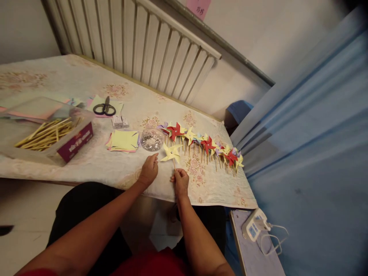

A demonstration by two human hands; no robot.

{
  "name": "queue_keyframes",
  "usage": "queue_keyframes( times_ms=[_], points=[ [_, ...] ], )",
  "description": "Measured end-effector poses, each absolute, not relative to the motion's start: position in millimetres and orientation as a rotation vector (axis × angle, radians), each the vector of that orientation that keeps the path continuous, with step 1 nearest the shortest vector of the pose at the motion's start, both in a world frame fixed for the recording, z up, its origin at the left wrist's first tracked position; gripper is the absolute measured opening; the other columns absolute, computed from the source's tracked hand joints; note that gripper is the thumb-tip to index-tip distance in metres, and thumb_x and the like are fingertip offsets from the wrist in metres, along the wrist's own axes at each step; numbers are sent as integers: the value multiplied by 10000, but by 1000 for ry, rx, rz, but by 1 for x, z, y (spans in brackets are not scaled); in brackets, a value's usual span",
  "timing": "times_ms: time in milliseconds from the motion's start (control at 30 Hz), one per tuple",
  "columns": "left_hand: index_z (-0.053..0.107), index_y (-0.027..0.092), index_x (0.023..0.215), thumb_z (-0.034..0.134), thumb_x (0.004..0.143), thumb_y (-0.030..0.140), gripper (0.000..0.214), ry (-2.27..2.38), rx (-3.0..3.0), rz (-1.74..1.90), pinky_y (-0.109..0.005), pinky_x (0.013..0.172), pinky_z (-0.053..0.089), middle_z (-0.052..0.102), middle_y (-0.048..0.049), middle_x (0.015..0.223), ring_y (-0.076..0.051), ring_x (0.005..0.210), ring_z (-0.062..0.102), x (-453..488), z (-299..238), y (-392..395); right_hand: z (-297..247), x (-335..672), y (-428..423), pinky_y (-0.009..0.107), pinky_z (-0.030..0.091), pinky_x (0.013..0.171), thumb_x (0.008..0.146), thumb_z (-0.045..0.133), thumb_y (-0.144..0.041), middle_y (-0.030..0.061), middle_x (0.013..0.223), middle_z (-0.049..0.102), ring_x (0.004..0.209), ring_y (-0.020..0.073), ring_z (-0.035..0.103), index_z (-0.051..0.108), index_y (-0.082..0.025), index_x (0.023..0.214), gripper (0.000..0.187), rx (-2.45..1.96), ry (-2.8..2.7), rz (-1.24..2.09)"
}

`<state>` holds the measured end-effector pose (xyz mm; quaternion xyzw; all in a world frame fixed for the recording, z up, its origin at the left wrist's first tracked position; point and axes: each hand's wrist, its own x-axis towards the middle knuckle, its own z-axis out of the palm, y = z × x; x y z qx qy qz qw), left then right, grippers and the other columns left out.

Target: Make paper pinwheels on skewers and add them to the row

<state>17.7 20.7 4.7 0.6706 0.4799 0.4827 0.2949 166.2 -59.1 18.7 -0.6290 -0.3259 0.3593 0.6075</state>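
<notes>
My right hand [181, 181] pinches the thin wooden stick of a yellow paper pinwheel [171, 152] near the table's front edge. My left hand [148, 168] rests just left of it, fingers curled, one fingertip reaching toward the pinwheel's left blade; whether it holds anything I cannot make out. A small clear bowl of shiny pins [152, 139] stands just behind the left hand. A row of several finished pinwheels [207, 145] in red, yellow and purple lies to the right.
A stack of yellow paper squares [123, 140], black scissors [104, 109], small white boxes [120, 121] and a box of wooden sticks [48, 134] sit on the floral tablecloth [86, 165]. A radiator [143, 46] is behind, a blue curtain [310, 134] right, a power strip [254, 227] below.
</notes>
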Motion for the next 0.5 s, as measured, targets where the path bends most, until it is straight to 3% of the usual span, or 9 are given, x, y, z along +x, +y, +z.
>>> queue_keyframes(
  times_ms=[333,500],
  points=[
    [615,93,1242,390,817,78,482,1227,2031,1190,-425,1106,422,595,-145,1156,-243,1155,549,20,1,24,21,166,-58,204,413,470,747,624,-368,-73,518,556,450,91,497,637,-171,751,198,-1453,-828,839],
    [644,164,1204,403,806,54,478,1220,2035,1149,-431,1100,431,596,-102,1128,-229,1143,549,20,3,24,23,165,-58,207,419,472,738,606,-348,-78,506,553,448,96,501,641,-173,761,180,-1462,-824,828]
  ],
)
